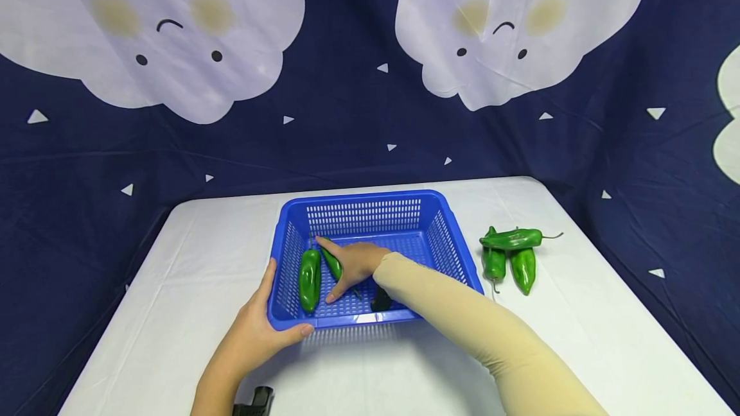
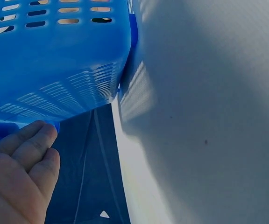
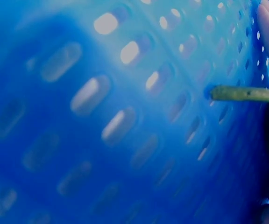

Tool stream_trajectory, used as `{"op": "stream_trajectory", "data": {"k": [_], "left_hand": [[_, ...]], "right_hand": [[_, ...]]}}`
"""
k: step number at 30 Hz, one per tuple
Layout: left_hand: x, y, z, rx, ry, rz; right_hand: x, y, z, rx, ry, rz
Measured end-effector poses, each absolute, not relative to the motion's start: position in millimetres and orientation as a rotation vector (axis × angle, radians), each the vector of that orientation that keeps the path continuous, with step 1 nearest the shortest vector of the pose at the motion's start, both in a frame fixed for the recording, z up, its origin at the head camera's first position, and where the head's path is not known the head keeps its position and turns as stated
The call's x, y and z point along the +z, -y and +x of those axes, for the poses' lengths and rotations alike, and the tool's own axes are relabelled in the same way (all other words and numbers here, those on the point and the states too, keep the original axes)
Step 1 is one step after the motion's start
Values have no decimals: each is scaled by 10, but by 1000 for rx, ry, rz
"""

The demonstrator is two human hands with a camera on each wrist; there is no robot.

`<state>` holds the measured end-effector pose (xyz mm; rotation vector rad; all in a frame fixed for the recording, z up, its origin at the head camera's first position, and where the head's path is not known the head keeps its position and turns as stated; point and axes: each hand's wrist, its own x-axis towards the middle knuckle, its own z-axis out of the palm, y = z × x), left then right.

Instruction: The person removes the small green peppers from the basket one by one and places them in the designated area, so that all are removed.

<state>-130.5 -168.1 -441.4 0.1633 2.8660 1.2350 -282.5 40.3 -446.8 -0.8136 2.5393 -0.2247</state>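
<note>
A blue plastic basket (image 1: pixel 364 321) with slotted walls stands on the table. My left hand (image 1: pixel 254 326) rests against its near left corner, thumb along the front rim, fingers straight along the left side; the left wrist view shows those fingers (image 2: pixel 36 144) by the rim. Inside the basket, my right hand (image 1: pixel 355 262) is over a green pepper (image 1: pixel 331 265), with thumb and forefinger spread wide on either side of it. The hand hides part of this pepper. Its stem (image 3: pixel 246 94) shows in the right wrist view. Left of it lies another green pepper (image 1: pixel 309 281).
Right of the basket, a green pepper (image 1: pixel 514 239) lies across two others, one pepper (image 1: pixel 494 264) at left and one (image 1: pixel 523 271) at right. A white cloth covers the table (image 1: pixel 578 339). Behind hangs a dark blue curtain (image 1: pixel 347 127) with clouds.
</note>
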Motion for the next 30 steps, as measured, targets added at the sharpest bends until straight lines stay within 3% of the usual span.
{"op": "stream_trajectory", "data": {"k": [30], "left_hand": [[-4432, 1699, -1274, 1308, -2839, 163]], "right_hand": [[-4322, -461, -2793, -197, -2490, -772]]}}
